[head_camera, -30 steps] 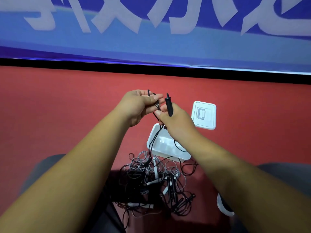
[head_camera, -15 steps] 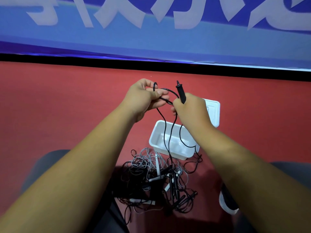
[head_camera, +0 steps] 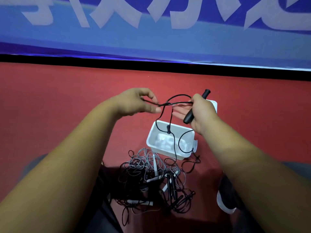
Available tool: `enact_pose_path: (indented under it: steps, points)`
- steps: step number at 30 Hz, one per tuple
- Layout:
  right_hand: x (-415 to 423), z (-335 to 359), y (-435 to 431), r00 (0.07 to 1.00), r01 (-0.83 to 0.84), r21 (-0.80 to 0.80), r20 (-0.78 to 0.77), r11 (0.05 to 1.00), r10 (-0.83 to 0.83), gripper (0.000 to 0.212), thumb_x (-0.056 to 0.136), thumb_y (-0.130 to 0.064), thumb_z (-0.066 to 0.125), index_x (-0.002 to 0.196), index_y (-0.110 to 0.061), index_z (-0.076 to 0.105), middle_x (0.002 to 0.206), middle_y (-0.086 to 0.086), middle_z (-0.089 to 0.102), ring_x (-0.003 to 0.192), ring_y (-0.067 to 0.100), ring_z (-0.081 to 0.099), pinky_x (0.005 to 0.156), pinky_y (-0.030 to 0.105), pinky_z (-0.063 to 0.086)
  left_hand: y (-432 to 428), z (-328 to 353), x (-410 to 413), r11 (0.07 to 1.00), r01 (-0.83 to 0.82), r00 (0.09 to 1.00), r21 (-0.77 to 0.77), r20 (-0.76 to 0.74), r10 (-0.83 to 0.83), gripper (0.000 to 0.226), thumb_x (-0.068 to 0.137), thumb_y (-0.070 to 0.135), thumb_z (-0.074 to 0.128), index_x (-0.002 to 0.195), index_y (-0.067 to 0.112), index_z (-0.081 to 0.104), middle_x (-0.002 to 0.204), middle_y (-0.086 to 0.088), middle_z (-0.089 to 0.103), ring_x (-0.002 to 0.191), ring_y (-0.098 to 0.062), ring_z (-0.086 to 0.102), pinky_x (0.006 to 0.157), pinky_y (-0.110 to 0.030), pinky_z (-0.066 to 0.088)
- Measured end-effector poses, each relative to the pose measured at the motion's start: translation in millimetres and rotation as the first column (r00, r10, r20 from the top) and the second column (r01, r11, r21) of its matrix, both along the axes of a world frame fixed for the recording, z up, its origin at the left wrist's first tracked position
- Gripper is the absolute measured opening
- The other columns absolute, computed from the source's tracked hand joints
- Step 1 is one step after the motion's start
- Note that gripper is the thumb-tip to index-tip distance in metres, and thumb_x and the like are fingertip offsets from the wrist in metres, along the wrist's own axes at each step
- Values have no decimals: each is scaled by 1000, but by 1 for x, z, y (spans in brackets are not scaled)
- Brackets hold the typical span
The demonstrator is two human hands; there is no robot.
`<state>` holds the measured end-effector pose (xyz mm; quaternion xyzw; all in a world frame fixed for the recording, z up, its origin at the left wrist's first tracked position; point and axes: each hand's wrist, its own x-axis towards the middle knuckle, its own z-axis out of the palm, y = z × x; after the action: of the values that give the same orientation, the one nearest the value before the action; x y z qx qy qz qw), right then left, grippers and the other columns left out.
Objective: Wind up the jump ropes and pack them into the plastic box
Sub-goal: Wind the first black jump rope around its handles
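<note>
My right hand grips the black handle of a black jump rope above the floor. Its cord runs left to my left hand, which pinches it between thumb and fingers. Loose loops of the cord hang down over the open white plastic box, which sits on the red floor below my hands. A tangled pile of black and grey jump ropes with white and black handles lies in front of the box.
The box's white lid lies on the floor behind my right hand, mostly hidden. A black and white shoe shows at the lower right. A blue banner with white characters stands along the far edge of the red floor.
My hands have moved apart, stretching the cord between them. The handle in my right hand has tilted from upright to slanted, and a loop now arches above the cord.
</note>
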<state>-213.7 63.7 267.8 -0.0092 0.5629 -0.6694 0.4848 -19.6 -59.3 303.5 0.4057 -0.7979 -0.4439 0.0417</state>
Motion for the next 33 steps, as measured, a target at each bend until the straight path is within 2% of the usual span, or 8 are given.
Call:
enact_pose_path:
  steps: [3, 7, 13, 16, 19, 22, 28, 33]
  points:
    - [0, 3, 1, 988, 49, -102, 151, 994, -33, 10, 100, -3, 40, 104, -7, 48, 104, 25, 72, 90, 41, 80, 80, 56, 66, -1, -12, -5, 959, 94, 992, -269, 109, -66, 25, 74, 47, 91, 91, 37, 76, 88, -4, 60, 83, -22, 60, 73, -32, 47]
    - [-3, -5, 1, 998, -1, -71, 61, 998, 5, 8, 100, -3, 45, 97, -7, 51, 87, 15, 74, 78, 24, 80, 66, 40, 65, -1, -18, -9, 924, -3, 998, -382, -60, -21, 3, 89, 40, 81, 88, 37, 79, 103, 5, 57, 96, -11, 60, 87, -30, 47]
    - [0, -21, -1, 970, -140, 101, -186, 985, 157, 10, 98, -3, 48, 106, -7, 53, 102, 19, 80, 43, 10, 47, 52, 28, 52, 1, -15, -17, 968, -231, 826, 98, -506, 248, 14, 102, 25, 65, 95, 21, 76, 105, 1, 78, 105, -8, 67, 102, -29, 45]
    - [3, -25, 3, 951, -224, 156, -180, 962, 250, 7, 99, -4, 48, 104, -8, 51, 105, 16, 81, 44, 10, 38, 48, 26, 47, -3, -11, -20, 867, -229, 650, 442, -594, 475, 18, 111, 19, 47, 99, 18, 61, 92, -4, 77, 93, -18, 75, 97, -34, 54]
    - [7, -24, 7, 913, -374, 135, -117, 918, 390, 4, 104, -11, 51, 107, -11, 49, 110, 9, 81, 46, 10, 33, 48, 24, 43, -5, -7, -20, 724, -162, 522, 671, -564, 640, 19, 113, 16, 36, 102, 18, 52, 98, -7, 79, 84, -19, 76, 89, -44, 62]
    - [11, -23, 8, 864, -498, 51, -56, 866, 500, 8, 110, -21, 52, 107, -16, 45, 119, 7, 80, 46, 9, 30, 49, 23, 39, -7, -8, -17, 643, -132, 453, 754, -531, 716, 19, 112, 12, 35, 102, 16, 51, 108, -13, 78, 86, -20, 77, 84, -46, 63]
    - [25, -24, 7, 846, -511, 41, -155, 859, 511, 26, 109, -26, 61, 127, -7, 64, 122, 1, 79, 52, 12, 39, 56, 30, 51, -5, -13, -19, 650, -115, 516, 751, -514, 685, 24, 113, 15, 32, 97, 20, 50, 112, -12, 78, 76, -16, 74, 76, -39, 63]
    - [28, -25, 8, 805, -529, 70, -276, 846, 526, 21, 103, -23, 71, 122, -14, 69, 115, 3, 80, 54, 14, 47, 63, 36, 56, -2, -15, -22, 633, -117, 531, 765, -490, 691, 25, 113, 13, 32, 96, 16, 51, 111, -15, 77, 79, -22, 74, 78, -43, 63]
